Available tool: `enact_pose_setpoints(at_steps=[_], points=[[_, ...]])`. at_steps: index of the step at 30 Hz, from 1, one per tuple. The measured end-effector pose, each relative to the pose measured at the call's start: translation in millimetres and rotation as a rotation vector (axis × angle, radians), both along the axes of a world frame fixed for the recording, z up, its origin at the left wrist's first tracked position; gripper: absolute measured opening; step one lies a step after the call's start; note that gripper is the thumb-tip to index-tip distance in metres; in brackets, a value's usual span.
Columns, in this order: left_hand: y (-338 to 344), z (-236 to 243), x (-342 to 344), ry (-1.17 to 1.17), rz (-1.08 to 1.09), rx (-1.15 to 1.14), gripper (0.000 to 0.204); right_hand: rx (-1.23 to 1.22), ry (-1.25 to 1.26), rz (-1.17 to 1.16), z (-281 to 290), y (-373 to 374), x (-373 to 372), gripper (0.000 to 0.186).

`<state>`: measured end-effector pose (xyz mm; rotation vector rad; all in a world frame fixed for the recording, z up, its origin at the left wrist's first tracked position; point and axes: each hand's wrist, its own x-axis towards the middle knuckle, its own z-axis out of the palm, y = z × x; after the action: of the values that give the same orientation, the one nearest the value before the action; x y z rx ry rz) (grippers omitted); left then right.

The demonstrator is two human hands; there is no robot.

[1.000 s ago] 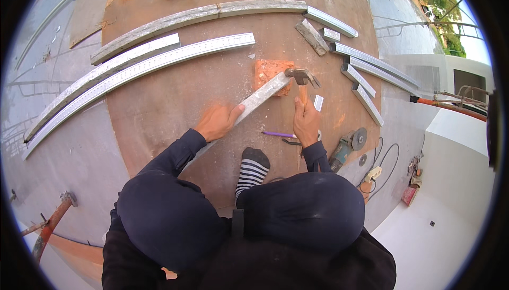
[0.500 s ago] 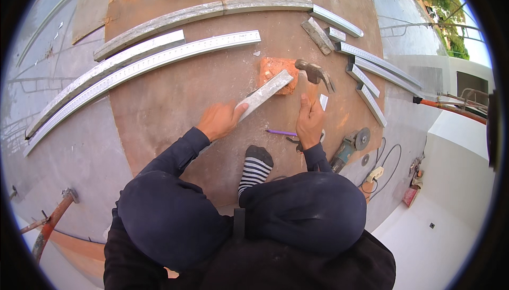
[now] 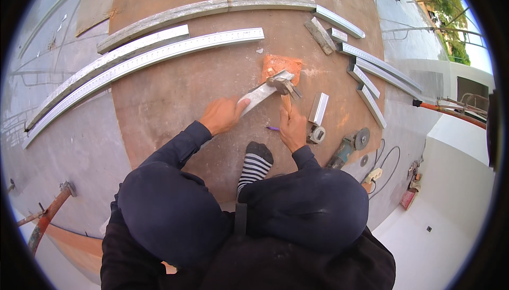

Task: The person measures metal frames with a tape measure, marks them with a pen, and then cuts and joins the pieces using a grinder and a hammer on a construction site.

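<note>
My left hand [image 3: 220,116] is closed round a grey metal channel bar [image 3: 258,97], which slants away to the right. The bar's far end rests on an orange brick [image 3: 273,64]. In my right hand [image 3: 292,127] is the wooden handle of a claw hammer [image 3: 285,86]. The hammer's head lies over the bar near its far end; whether it touches the metal I cannot tell. To the right of that hand are a short silver channel piece [image 3: 318,108] and a tape measure [image 3: 316,134]. A purple pencil [image 3: 272,128] shows partly beside the hand.
An angle grinder [image 3: 349,148] lies at the right, near a power strip [image 3: 375,175] with a cable. Long metal bars [image 3: 180,53] stretch across the far left. Shorter channel pieces [image 3: 366,73] lie at the far right. My striped-sock foot [image 3: 254,167] is just before me.
The hammer has come down and left, from beside the brick to over the bar's end. My right hand has moved left, uncovering the short channel piece and tape measure. My left hand still grips the bar.
</note>
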<state>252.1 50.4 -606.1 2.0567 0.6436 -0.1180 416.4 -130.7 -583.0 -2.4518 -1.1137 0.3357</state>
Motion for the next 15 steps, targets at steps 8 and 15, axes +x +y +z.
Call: enact_pose_setpoints(at_steps=[8, 15], points=[[8, 2, -1, 0.006, 0.043, -0.045, 0.063, 0.332, 0.056, -0.213, 25, 15, -6, 0.035], [16, 22, -10, -0.059, 0.091, 0.018, 0.059, 0.338, 0.297, -0.328, 31, 13, 9, 0.039]])
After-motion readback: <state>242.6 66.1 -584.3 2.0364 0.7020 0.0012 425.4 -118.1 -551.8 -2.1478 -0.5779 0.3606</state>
